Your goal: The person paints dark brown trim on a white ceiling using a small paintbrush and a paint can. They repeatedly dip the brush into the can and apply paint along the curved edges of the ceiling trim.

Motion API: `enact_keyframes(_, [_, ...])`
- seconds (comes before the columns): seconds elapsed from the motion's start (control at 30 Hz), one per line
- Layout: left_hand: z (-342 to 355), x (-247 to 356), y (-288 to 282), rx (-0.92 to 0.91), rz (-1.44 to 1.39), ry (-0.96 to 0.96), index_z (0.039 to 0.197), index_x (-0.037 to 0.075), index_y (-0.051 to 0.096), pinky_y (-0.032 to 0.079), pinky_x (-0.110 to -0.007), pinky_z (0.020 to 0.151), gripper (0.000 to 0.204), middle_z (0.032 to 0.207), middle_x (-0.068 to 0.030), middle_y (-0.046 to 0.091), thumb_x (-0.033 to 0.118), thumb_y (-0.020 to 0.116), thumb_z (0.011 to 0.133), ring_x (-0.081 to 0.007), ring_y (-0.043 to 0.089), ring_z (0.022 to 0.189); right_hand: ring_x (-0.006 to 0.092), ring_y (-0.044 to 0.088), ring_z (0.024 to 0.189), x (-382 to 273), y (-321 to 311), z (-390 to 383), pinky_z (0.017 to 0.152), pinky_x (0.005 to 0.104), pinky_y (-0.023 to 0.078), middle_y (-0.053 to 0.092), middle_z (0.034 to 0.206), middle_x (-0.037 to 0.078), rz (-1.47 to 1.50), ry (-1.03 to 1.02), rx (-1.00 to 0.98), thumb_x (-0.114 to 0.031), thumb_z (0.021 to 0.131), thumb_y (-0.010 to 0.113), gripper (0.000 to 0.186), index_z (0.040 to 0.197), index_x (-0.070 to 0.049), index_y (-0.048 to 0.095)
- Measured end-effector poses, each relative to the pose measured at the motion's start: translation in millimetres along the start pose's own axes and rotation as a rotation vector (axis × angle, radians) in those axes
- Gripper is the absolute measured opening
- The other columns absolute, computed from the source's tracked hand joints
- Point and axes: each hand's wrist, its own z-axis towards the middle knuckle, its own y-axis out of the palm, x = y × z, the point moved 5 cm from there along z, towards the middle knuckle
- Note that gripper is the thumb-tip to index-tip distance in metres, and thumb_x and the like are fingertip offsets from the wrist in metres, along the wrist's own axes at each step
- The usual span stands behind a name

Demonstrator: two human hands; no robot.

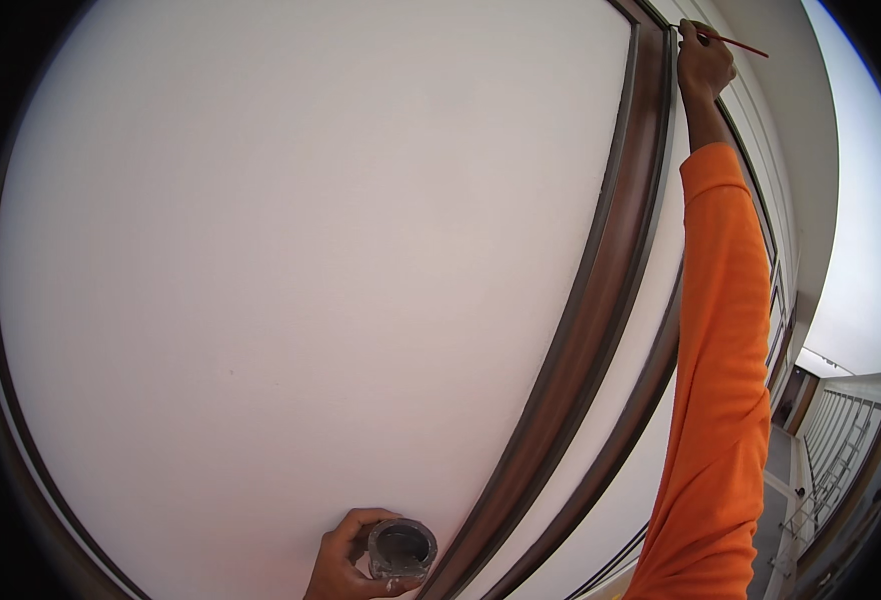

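Note:
At the lower middle, my left hand point(339, 562) is wrapped round a small round paint cup point(423, 528), its rim smeared and its inside dark. High at the upper right, my right hand point(707, 68) pinches a slim paintbrush with a red handle point(749, 48). The handle points off to the right. The brush's tip end is by the dark edge of a brown wooden frame strip point(633, 190), too small to tell whether it touches. My right arm, in an orange sleeve, is stretched upward along the frame.
A large white panel point(291, 250) fills the left and middle, bordered by dark edging. Further brown and dark strips point(601, 490) run beside the frame, partly behind my arm. At the far right are a white railing point(841, 430) and a pale ceiling edge point(801, 120).

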Motion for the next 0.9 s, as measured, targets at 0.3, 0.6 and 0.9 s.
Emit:
enact_keyframes(0.3, [-4,-1,2,0.014,-0.021,0.004,0.139,0.002,0.057,0.055,-0.039,0.101,0.048,0.131,-0.0124,0.066,0.012,0.073,0.095,-0.0227,0.065,0.117,0.0354,0.059,0.119,15,6,15,0.106,0.0479,0.045,0.077,0.107,0.009,0.126,0.039,-0.074,-0.046,0.087,0.067,0.036,0.109,-0.020,0.081])
enact_keyframes(0.6, [-3,-17,-1,0.018,-0.232,-0.033,0.138,0.001,0.057,0.056,-0.042,0.099,0.042,0.129,-0.0141,0.066,0.013,0.067,0.100,-0.0249,0.065,0.116,0.0357,0.063,0.113,18,3,1,0.107,0.0446,0.044,0.075,0.111,0.013,0.222,0.162,-0.128,-0.047,0.087,0.067,0.039,0.111,-0.019,0.080])
enact_keyframes(0.9, [-9,1,0,0.025,-0.028,0.020,0.137,0.002,0.058,0.056,-0.041,0.099,0.041,0.128,-0.0139,0.067,0.013,0.068,0.099,-0.0242,0.065,0.115,0.0203,0.071,0.085,-77,-6,-20,0.084,0.0347,0.051,0.077,0.089,0.007,0.712,0.144,-0.056,-0.032,0.090,0.072,0.028,0.103,-0.008,0.078])
